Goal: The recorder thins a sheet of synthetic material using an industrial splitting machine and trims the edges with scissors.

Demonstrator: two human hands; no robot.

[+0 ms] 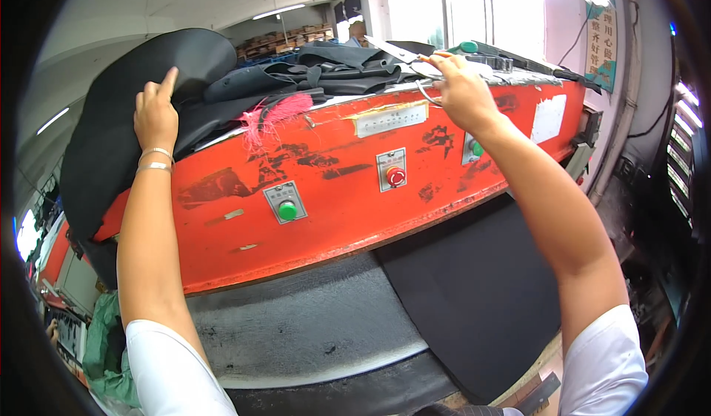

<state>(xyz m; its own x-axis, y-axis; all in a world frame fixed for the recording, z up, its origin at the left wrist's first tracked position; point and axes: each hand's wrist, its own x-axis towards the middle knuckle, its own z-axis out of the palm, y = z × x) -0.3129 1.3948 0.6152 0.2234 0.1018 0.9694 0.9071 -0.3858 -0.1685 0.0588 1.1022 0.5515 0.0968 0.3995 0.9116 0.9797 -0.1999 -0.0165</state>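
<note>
At the upper left my left hand (157,112) is against a large black sheet (100,145) that bulges up and drapes over the machine's left end. Its index finger stretches along the sheet while the other fingers curl in, their tips partly hidden. My right hand (465,88) is closed around a pair of scissors (392,48) above the machine's top edge, the pale blades pointing up and left. One handle loop shows below the fingers. Between the hands lie crumpled black pieces (326,68) and a tuft of pink-red strands (278,116).
The red machine beam (333,194) spans the view, with green buttons (287,209) and a red knob (395,177). Below it are a worn grey bed (311,320) and another black sheet (481,290). A green-handled tool (468,47) lies beyond my right hand. Green plastic (111,342) is at lower left.
</note>
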